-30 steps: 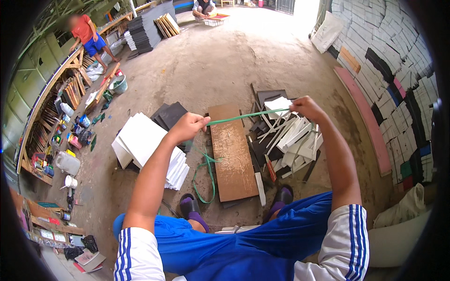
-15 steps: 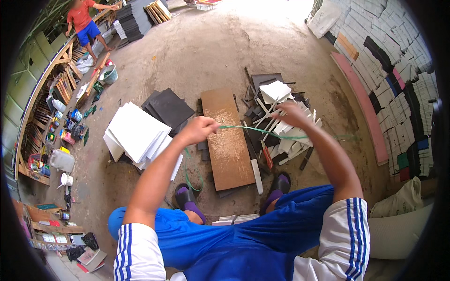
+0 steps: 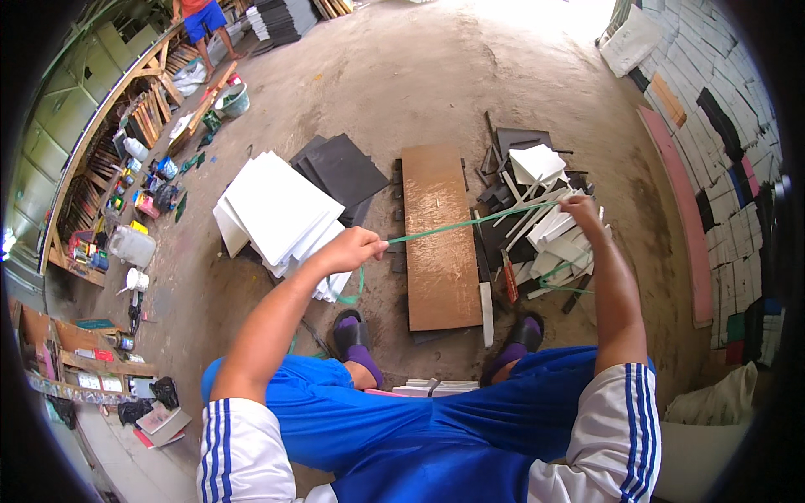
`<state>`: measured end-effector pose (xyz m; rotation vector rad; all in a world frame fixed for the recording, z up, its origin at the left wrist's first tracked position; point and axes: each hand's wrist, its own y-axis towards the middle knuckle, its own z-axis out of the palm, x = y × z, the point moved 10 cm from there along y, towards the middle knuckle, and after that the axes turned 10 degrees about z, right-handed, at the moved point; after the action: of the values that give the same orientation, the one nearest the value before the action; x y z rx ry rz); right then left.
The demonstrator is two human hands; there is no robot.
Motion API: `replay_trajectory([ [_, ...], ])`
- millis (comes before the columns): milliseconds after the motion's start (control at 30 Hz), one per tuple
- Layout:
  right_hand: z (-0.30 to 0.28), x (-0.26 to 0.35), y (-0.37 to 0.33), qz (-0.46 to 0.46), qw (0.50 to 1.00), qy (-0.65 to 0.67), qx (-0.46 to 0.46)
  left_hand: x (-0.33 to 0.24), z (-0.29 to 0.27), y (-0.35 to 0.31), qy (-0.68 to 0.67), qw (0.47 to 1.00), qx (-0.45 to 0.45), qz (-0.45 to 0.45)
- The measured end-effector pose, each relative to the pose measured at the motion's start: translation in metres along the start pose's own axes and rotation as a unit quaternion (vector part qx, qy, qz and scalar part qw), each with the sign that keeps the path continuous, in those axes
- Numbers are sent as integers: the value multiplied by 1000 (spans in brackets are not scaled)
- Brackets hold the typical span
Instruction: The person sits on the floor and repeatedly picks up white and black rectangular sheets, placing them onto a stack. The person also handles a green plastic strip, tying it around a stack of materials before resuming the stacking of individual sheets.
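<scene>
A green plastic strip (image 3: 474,223) runs taut between my two hands, above a brown wooden board (image 3: 436,277) on the floor. My left hand (image 3: 355,250) pinches one end, and a loop of the strip hangs below it. My right hand (image 3: 582,211) is closed on the other side, with a loose tail dangling beneath. Left of the board lies a stack of white sheets (image 3: 272,210) beside black sheets (image 3: 348,172). A knife with a white handle (image 3: 486,314) rests along the board's right edge. Right of it is a pile of white offcuts (image 3: 563,239).
Bundled sheets (image 3: 436,387) lie between my feet. A pink board (image 3: 677,210) stands along the stacked white blocks (image 3: 713,59) at right. On the left are a bucket (image 3: 233,101), a jug (image 3: 132,246) and wooden racks. Another person (image 3: 204,18) stands at far left.
My right hand has moved away from my left and now pulls the strip straight. The view has shifted, so the floor items appear further right.
</scene>
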<state>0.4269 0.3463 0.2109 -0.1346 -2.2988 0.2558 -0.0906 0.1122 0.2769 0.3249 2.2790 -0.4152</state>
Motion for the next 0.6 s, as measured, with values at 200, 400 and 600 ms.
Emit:
replay_trajectory([
  [200,-111,-60,-26,188,915,-271,-233,0,-66,-80,12,998,53,-24],
  [400,-90,-44,-36,184,889,-374,-190,71,-59,-153,32,976,158,-147],
  [600,0,-35,-34,127,889,-426,-112,229,54,-180,226,888,275,-290],
])
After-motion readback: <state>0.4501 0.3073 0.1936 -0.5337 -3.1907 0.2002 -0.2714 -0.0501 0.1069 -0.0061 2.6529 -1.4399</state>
